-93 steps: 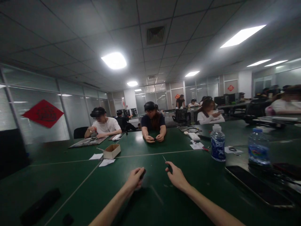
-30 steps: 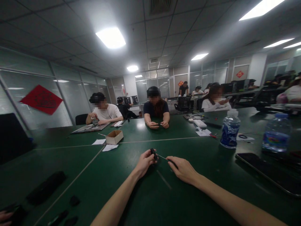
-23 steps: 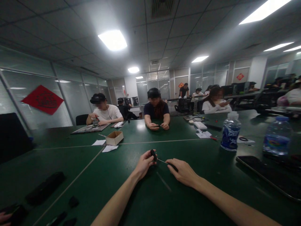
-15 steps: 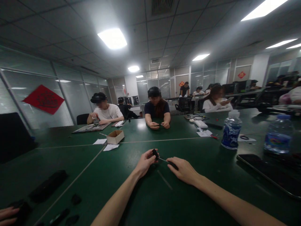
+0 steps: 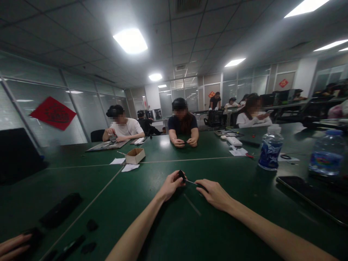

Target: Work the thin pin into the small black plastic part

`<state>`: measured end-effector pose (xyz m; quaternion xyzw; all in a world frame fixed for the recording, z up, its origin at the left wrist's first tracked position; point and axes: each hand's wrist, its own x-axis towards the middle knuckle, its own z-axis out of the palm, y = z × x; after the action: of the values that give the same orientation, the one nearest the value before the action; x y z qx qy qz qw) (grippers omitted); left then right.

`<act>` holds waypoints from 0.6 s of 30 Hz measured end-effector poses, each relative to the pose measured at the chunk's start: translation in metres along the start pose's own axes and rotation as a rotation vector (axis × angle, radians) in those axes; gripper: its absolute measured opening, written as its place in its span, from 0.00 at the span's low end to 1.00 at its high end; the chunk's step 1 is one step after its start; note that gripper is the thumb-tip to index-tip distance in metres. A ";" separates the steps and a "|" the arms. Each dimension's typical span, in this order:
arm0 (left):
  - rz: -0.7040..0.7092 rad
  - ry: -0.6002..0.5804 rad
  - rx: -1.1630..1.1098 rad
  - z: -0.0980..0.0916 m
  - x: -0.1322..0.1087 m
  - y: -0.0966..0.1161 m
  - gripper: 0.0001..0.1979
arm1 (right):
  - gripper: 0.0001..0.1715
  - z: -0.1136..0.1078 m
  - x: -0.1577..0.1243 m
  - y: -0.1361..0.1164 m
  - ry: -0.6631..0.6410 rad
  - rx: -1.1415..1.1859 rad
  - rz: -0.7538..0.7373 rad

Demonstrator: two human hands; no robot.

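Note:
My left hand (image 5: 170,185) is closed around a small black part (image 5: 181,176), held up just above the green table (image 5: 152,217). My right hand (image 5: 214,194) grips a thin screwdriver (image 5: 196,184) by its dark handle. The metal tip points left and meets the black part. Both forearms reach in from the bottom edge, and the hands sit close together at the table's middle.
Two water bottles (image 5: 270,149) (image 5: 326,156) and a dark tablet (image 5: 312,199) stand at the right. A small cardboard box (image 5: 135,156) with papers lies ahead left. Black parts (image 5: 61,214) and another person's hand (image 5: 13,246) are at lower left. Several people sit across the table.
Three seconds ago my hands were apart; they have come together, the screwdriver tip now on the black part. Another person's hand has come further in at lower left.

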<state>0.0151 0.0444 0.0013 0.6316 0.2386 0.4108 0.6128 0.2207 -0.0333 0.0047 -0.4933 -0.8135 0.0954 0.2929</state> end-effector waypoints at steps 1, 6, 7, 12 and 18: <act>-0.002 0.002 -0.003 0.000 0.000 -0.001 0.16 | 0.19 0.000 0.000 0.000 0.004 0.002 -0.002; -0.001 0.030 -0.028 -0.001 0.001 -0.003 0.15 | 0.19 0.003 -0.001 0.000 0.023 0.002 -0.005; -0.001 0.036 -0.033 0.000 0.000 -0.003 0.15 | 0.19 0.003 0.000 0.000 0.028 0.010 -0.005; -0.061 -0.020 0.041 0.002 -0.001 -0.001 0.15 | 0.19 -0.002 0.006 0.007 0.285 0.063 0.190; -0.081 0.076 -0.067 -0.001 0.003 -0.010 0.17 | 0.18 -0.004 0.005 0.004 0.110 0.049 0.086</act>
<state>0.0178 0.0493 -0.0079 0.5844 0.2729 0.4171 0.6403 0.2244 -0.0275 0.0077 -0.5252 -0.7715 0.1003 0.3448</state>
